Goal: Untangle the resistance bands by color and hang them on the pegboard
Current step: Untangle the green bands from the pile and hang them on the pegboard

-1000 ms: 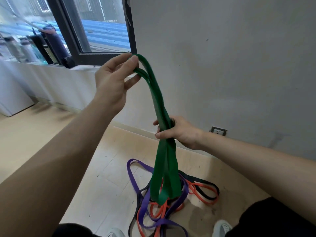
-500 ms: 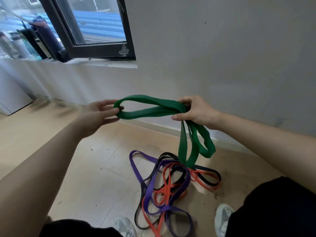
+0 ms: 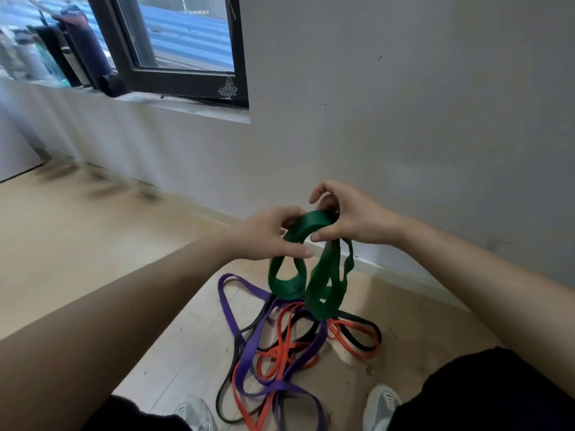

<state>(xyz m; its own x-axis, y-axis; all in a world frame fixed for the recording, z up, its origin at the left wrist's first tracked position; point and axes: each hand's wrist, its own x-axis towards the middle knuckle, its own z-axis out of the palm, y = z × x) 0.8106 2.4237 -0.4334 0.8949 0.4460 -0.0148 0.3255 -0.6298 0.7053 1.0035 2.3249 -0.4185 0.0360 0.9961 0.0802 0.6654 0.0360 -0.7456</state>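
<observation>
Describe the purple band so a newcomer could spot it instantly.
On the wood floor by the grey wall, a tangle of bands lies under the held green band. The purple band is the wide one looping out left; the orange band and black band are thinner.

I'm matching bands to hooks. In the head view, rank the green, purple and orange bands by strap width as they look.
1. green band, widest, though it is held nearer the camera.
2. purple band.
3. orange band, narrowest.
</observation>
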